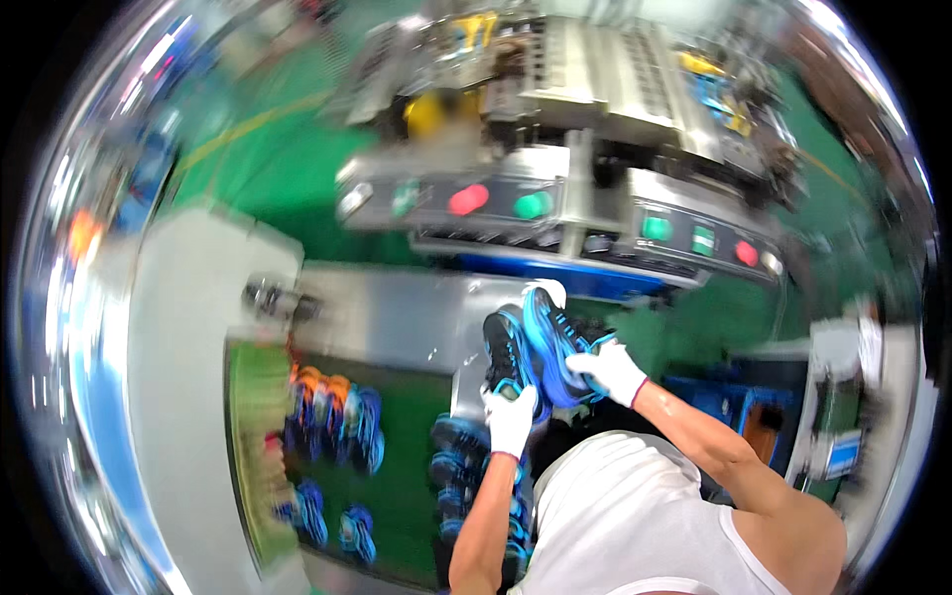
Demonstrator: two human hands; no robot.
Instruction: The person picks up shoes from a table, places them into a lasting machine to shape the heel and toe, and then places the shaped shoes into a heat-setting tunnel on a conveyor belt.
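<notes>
Two black sneakers with blue soles are in my gloved hands, held side by side in front of my body. My left hand (511,418) is closed on the heel end of the left sneaker (504,347), which has light-blue trim. The right sneaker (548,332) shows more of its bright blue side and laces, and my right hand (612,374) grips it near the heel. Their toes point away from me, toward the machine. Fingertips are partly hidden behind the shoes.
Ahead stands a metal machine (615,94) with red and green buttons on its control panels (699,238). To the left, a green surface (402,496) bears several colourful shoes (337,412). More dark shoes (458,466) line up beside my left forearm. A grey cabinet (188,367) is farther left.
</notes>
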